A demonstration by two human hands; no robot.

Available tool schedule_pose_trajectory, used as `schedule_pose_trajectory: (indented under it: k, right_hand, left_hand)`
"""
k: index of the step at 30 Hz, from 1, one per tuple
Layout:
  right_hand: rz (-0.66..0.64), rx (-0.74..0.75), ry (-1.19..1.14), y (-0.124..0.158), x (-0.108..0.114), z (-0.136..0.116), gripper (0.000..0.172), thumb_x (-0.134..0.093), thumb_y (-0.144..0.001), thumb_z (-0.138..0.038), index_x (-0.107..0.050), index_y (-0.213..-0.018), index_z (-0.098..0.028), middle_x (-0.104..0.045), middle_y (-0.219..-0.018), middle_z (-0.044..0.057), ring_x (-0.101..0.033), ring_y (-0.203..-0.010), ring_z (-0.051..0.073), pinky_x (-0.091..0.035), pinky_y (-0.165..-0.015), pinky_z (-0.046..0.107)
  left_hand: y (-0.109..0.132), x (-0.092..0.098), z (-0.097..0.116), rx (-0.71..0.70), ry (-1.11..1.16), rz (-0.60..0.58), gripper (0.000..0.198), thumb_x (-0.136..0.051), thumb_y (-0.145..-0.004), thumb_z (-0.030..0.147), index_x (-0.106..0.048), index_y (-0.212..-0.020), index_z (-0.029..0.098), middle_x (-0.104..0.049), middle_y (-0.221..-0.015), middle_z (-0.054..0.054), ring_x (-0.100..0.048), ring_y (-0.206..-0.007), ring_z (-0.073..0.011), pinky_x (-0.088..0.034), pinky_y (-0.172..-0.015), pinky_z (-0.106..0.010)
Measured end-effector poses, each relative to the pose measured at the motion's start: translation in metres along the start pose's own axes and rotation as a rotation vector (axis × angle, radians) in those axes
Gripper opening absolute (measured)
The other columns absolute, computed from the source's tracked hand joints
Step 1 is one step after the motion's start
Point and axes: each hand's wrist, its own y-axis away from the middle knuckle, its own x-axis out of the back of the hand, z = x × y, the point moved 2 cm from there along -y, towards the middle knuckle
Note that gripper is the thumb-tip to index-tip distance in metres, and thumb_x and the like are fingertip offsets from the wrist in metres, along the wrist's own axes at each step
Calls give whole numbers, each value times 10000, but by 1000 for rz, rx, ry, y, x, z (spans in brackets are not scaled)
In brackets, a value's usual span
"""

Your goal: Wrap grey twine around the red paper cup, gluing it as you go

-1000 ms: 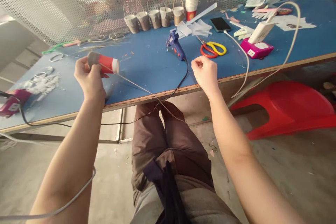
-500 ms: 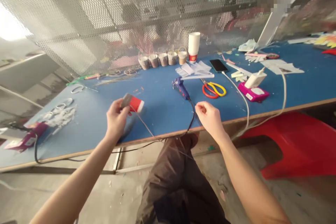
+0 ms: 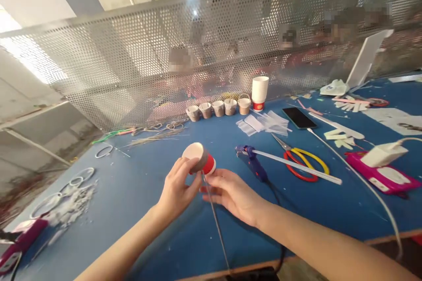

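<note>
While I had the left hand [image 3: 178,187] pinching the tilted cup [image 3: 201,160], the right hand [image 3: 235,193] sat spread beside its red end [image 3: 209,165].

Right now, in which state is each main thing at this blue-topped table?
Red-and-grey paper cup: tilted, held by left hand
Thin grey cord: running straight
Blue plastic glue gun: resting, whitish stick in its rear
Red-and-yellow-handled metal scissors: lying, blades apparently closed
Black flat phone: screen up, dark
White paper-cup stack: nested, upright
Five small grey-brown cups: upright
</note>
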Motion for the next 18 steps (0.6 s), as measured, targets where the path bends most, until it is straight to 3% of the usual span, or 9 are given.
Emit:
schedule_pose_trajectory:
  k: [3, 6, 9, 12, 14, 18]
  right_hand:
    - [-45, -138, -58, -6, -4, 1, 223, -710, -656, -284, -568, -768, -154, -593, -759, 4, -592, -594, 115, -466, -538, 239]
    - [-9, -181, 235, -5, 3, -4, 136, -639, -719, -259, -553, -761, -162, -617, -786, 16, -490, -453, 63, -286, -400, 191]
    - [25, 139, 843, -1, 8, -17, 28, -584, -775, -199, -580, -757, -178, -636, -759, 18, -508, -522, 102, -339, -473, 229]
    - [73, 523, 1339, 5, 6, -24, 92, -562, -804, -141, -629, -787, -202, -643, -774, 17, -573, -665, 154, -405, -607, 272]
    - [106, 643, 1476, 7, 6, -23, 120, -559, -822, -137, -645, -795, -217, -639, -781, 17, -585, -687, 161, -418, -629, 275]
    - [163, 778, 1514, 9, 7, -18, 130, -569, -829, -144, -642, -761, -227, -626, -756, 18, -593, -707, 165, -439, -631, 262]
  left_hand:
    - [3, -2, -9, 24, -29, -10, 185, -492, -806, 164, -580, -964, 205, -598, -740, -20, -554, -670, -164, -471, -624, -267]
    - [7, -5, -14, 159, 30, -52, 223, -483, -796, 181, -604, -982, 201, -600, -747, -24, -547, -637, -157, -463, -579, -251]
    - [12, -6, -13, 311, 158, -127, 252, -493, -769, 186, -635, -978, 189, -628, -762, -28, -547, -620, -151, -466, -583, -250]
    - [15, -6, -9, 482, 352, -233, 281, -492, -752, 182, -655, -982, 192, -676, -791, -23, -592, -676, -166, -484, -632, -257]
    - [17, -6, -5, 586, 488, -285, 311, -495, -734, 178, -668, -991, 201, -701, -816, -14, -617, -721, -178, -492, -657, -260]
    - [17, -5, 0, 719, 653, -337, 349, -502, -702, 187, -688, -996, 196, -706, -791, -10, -601, -679, -171, -480, -622, -254]
